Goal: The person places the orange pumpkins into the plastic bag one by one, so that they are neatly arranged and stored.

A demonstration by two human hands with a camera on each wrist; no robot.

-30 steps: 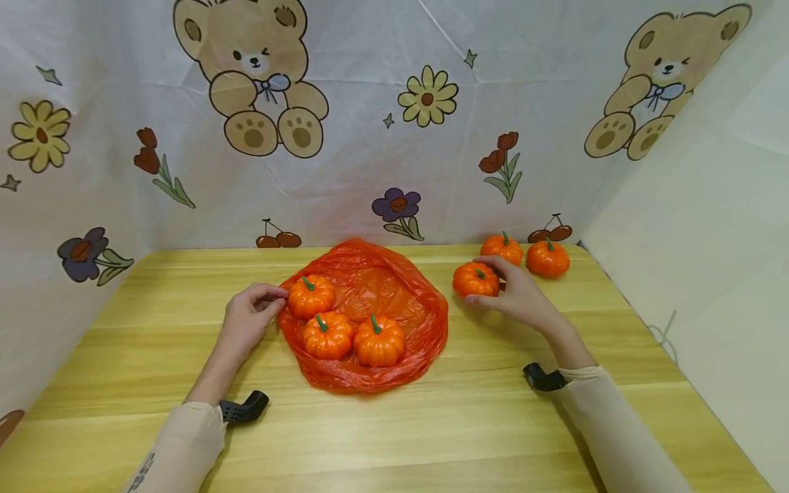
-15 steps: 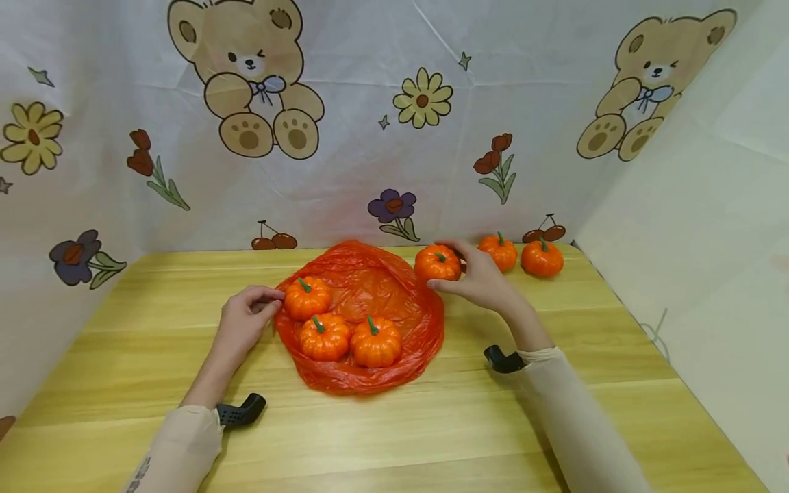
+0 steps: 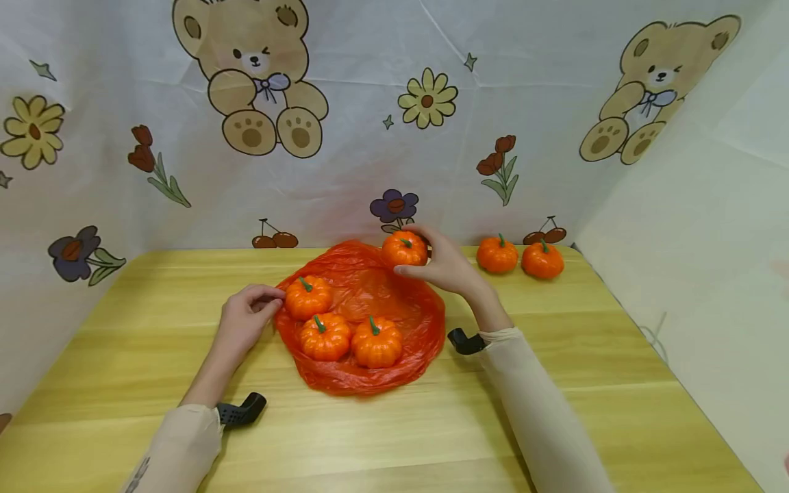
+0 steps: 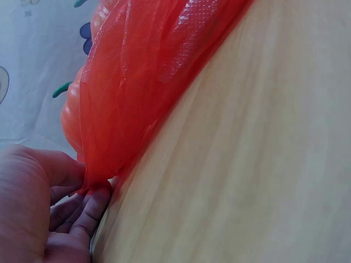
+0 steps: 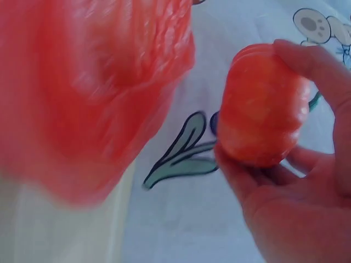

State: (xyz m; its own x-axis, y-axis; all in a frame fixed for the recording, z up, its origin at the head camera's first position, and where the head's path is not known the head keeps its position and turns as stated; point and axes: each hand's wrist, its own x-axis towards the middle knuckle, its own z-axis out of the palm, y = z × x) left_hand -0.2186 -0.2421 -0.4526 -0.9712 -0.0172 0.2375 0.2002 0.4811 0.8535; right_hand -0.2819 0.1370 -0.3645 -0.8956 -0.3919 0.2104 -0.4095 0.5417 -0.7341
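Note:
A thin red plastic bag (image 3: 425,342) lies opened out on the table, with three small orange pumpkins inside: one pumpkin (image 3: 309,298) at the left, another pumpkin (image 3: 325,337) at the front left, a third pumpkin (image 3: 377,342) at the front. My left hand (image 3: 245,318) pinches the bag's left edge between thumb and fingers; the left wrist view shows the gathered plastic (image 4: 101,178) there. With thumb and fingers curled round it, my right hand (image 3: 448,263) holds a pumpkin (image 3: 403,250) up over the bag's back right rim.
Two more orange pumpkins, one pumpkin (image 3: 496,255) beside another pumpkin (image 3: 542,260), stand at the table's back right. Behind the wooden table (image 3: 308,445) hangs a white cloth (image 3: 357,157) printed with bears and flowers. A pale wall (image 3: 696,274) borders the right side.
My right hand has carried its pumpkin leftward from near the back right pumpkins to over the bag's back right rim. The left hand has kept its place at the bag's edge.

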